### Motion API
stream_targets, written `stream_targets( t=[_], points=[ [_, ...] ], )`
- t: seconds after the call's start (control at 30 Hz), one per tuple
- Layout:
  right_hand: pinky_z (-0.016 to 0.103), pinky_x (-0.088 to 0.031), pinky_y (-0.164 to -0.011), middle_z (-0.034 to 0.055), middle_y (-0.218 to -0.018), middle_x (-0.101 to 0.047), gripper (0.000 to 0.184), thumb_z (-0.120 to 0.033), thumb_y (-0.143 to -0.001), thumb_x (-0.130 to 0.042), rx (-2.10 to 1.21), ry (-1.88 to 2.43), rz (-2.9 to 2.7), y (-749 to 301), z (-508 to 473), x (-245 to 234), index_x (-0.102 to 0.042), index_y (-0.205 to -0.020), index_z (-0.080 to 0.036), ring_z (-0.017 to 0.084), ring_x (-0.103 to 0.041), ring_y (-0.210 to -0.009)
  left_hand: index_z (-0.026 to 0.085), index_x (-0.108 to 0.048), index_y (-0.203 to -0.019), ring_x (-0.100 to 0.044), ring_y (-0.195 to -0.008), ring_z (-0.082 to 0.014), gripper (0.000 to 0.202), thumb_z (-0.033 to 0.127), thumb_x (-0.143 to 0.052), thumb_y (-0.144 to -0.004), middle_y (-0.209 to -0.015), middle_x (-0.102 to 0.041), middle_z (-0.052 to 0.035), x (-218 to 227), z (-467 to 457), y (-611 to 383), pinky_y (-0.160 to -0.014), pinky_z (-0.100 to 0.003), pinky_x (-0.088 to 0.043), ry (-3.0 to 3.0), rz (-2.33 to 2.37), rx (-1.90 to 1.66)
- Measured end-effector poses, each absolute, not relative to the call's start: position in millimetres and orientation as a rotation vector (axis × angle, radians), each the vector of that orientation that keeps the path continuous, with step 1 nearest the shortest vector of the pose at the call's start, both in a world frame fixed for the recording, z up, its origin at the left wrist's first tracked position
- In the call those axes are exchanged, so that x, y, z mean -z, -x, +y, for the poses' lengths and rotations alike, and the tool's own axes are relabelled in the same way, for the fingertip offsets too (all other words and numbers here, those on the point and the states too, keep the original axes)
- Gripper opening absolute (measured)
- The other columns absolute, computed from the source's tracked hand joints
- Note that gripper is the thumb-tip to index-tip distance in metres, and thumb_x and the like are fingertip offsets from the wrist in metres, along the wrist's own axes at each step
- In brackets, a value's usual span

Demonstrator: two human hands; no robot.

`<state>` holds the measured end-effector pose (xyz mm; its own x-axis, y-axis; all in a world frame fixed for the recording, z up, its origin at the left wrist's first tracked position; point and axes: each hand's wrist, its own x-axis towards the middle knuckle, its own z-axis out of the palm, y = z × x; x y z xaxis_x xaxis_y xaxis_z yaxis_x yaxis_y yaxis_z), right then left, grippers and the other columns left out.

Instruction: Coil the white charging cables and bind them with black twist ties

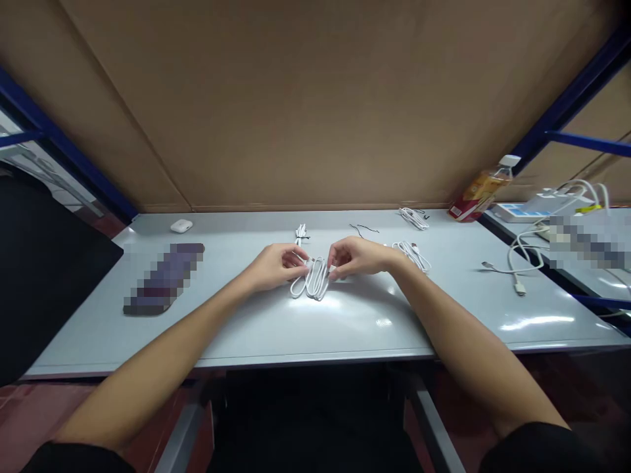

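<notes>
A coiled white cable (314, 282) lies on the grey table (345, 322) at its middle. My left hand (277, 264) pinches the coil's upper left side. My right hand (355, 257) pinches its upper right side. The loops hang down between the two hands onto the table. Both forearms reach in from the near edge.
More bundled white cables lie behind: one (300, 232), one (413, 253) by my right wrist, one (414, 217) at the back. A black twist tie (363, 228), a white earbud case (181, 225), a blurred dark object (165, 278), a bottle (480, 190) and loose charging cables (515, 269) are around.
</notes>
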<state>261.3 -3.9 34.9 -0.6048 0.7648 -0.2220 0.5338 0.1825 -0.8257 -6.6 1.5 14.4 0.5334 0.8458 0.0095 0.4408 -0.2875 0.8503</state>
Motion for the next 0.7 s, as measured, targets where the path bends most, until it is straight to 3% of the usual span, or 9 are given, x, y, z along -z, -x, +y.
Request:
stream_targets(
  t=[0.1,0.2,0.33,0.47,0.63,0.7],
  points=[
    [0.027,-0.04,-0.058,-0.0007,-0.075,-0.069,0.036,-0.05,-0.072,-0.086,-1.104,1.304,-2.263,-251,-6,-29,-0.07,-0.085,-0.02,0.014,-0.058,-0.066,0.017,-0.077,-0.093,-0.074,-0.082,-0.0216,0.027,0.043,-0.073,-0.086,-0.09,-0.079,-0.0069,-13,-10,-4,-0.075,-0.031,-0.056,-1.965,1.059,-0.636],
    [0.028,-0.035,-0.057,-0.0007,-0.073,-0.067,0.035,-0.051,-0.073,-0.083,-0.996,1.346,-2.272,-248,-9,-28,-0.07,-0.08,-0.02,0.014,-0.054,-0.064,0.02,-0.079,-0.097,-0.07,-0.078,-0.0195,0.029,0.045,-0.065,-0.092,-0.09,-0.078,-0.0046,-18,-19,-5,-0.07,-0.03,-0.051,-2.089,1.055,-0.575],
    [0.028,-0.03,-0.056,-0.0015,-0.067,-0.063,0.041,-0.059,-0.075,-0.079,-0.92,1.377,-2.287,-245,-14,-31,-0.067,-0.074,-0.02,0.013,-0.049,-0.061,0.021,-0.078,-0.101,-0.064,-0.084,-0.0216,0.036,0.052,-0.076,-0.083,-0.093,-0.075,-0.0045,-22,-28,-5,-0.074,-0.032,-0.047,-2.347,0.992,-0.521],
    [0.029,-0.03,-0.056,-0.0006,-0.069,-0.062,0.04,-0.058,-0.077,-0.077,-0.8,1.44,-2.323,-241,-18,-34,-0.064,-0.073,-0.02,0.014,-0.049,-0.062,0.02,-0.077,-0.102,-0.061,-0.08,-0.0193,0.023,0.035,-0.07,-0.087,-0.089,-0.072,-0.0032,-17,-29,-8,-0.072,-0.03,-0.044,-2.397,0.975,-0.562],
    [0.029,-0.04,-0.069,0.0078,-0.104,-0.068,0.044,-0.057,-0.08,-0.078,-0.507,1.321,-2.321,-239,-19,-30,-0.063,-0.098,-0.02,0.021,-0.059,-0.088,0.021,-0.081,-0.106,-0.058,-0.069,-0.015,0.028,0.028,-0.055,-0.096,-0.08,-0.073,-0.0006,-13,-26,-7,-0.066,-0.027,-0.04,-2.306,0.949,-0.589],
    [0.029,-0.041,-0.071,0.0079,-0.105,-0.068,0.043,-0.057,-0.085,-0.075,-0.539,1.268,-2.357,-238,-18,-26,-0.065,-0.107,-0.021,0.021,-0.06,-0.089,0.022,-0.08,-0.111,-0.059,-0.069,-0.0152,0.031,0.03,-0.053,-0.098,-0.081,-0.074,-0.0004,-13,-24,-6,-0.066,-0.027,-0.04,-2.267,0.959,-0.601]
  ],
)
